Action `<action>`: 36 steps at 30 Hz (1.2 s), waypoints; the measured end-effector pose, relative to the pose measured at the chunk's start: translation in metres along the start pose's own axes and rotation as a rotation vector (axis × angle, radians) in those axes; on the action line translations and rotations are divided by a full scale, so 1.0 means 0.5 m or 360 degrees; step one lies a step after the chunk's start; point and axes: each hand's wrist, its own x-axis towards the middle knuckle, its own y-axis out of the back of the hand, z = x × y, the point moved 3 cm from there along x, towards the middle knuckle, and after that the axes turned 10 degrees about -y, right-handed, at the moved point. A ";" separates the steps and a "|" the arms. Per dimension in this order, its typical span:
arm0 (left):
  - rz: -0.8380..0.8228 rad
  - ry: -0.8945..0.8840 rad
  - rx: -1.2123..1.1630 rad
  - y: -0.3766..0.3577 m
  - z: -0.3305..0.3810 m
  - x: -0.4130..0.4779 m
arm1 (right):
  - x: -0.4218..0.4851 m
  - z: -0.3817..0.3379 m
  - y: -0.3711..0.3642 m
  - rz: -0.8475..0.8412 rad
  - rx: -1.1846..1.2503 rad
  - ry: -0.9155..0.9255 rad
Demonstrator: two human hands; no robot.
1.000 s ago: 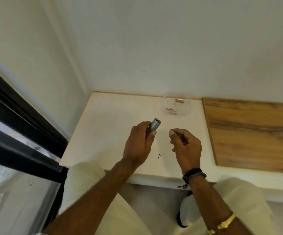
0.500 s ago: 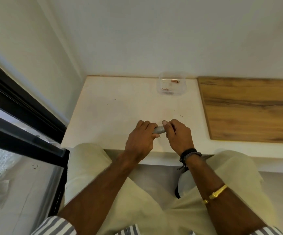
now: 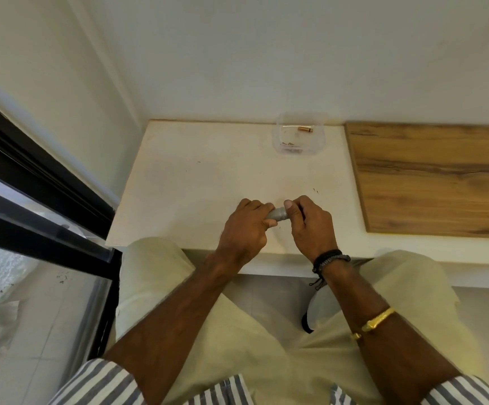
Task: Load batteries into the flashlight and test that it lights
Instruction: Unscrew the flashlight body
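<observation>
A small grey metal flashlight lies crosswise between my two hands, just above the near edge of the white table. My left hand is wrapped around its body. My right hand pinches its right end with thumb and fingers, so that end is hidden. Only a short middle stretch of the flashlight shows. A copper-coloured battery lies in a clear plastic container at the back of the table.
A wooden board covers the surface to the right of the white table. White walls close the back and left. A black-framed glass panel runs along the left. My knees sit under the table's front edge.
A second ago my left hand held the flashlight up alone and my right hand was apart. Both hands have come together low on the flashlight, and the view has tilted down.
</observation>
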 end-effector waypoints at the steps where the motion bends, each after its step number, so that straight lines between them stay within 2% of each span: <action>1: 0.0009 0.0001 -0.0020 0.000 0.000 0.000 | 0.001 0.001 0.000 -0.0001 0.0011 -0.0025; 3: 0.0024 -0.0035 -0.0034 -0.001 0.010 0.000 | 0.007 0.007 -0.001 0.0042 -0.0012 -0.0129; 7: 0.0034 -0.0132 0.0059 -0.011 0.033 -0.003 | 0.007 0.019 -0.004 0.0154 -0.0396 -0.0451; 10: 0.0013 -0.0125 0.0011 -0.018 0.028 -0.003 | 0.007 0.023 -0.003 0.0233 -0.0520 -0.0412; 15: -0.0077 -0.0079 -0.0305 -0.022 0.018 0.008 | 0.006 0.022 0.001 0.0285 -0.0705 -0.0214; 19: -0.0067 -0.0097 -0.0621 -0.017 0.008 0.005 | -0.006 0.005 0.010 0.0391 -0.0569 0.0054; 22: 0.0016 -0.0102 -0.0601 -0.012 0.006 0.003 | -0.001 0.001 0.015 0.0396 -0.0436 0.0168; 26: 0.0032 -0.0023 -0.0374 -0.013 -0.015 0.009 | 0.009 0.013 0.005 0.0156 0.0012 -0.0005; 28: -0.0006 0.0006 -0.0313 -0.016 -0.023 0.007 | 0.005 0.013 0.008 0.0054 0.0098 -0.0036; 33: 0.0005 0.0044 -0.0391 -0.011 -0.020 0.006 | -0.003 0.000 0.014 -0.0062 0.0152 0.0100; 36: 0.0045 0.0070 -0.0421 -0.008 -0.023 0.002 | 0.002 0.005 0.020 -0.0213 0.0324 0.0164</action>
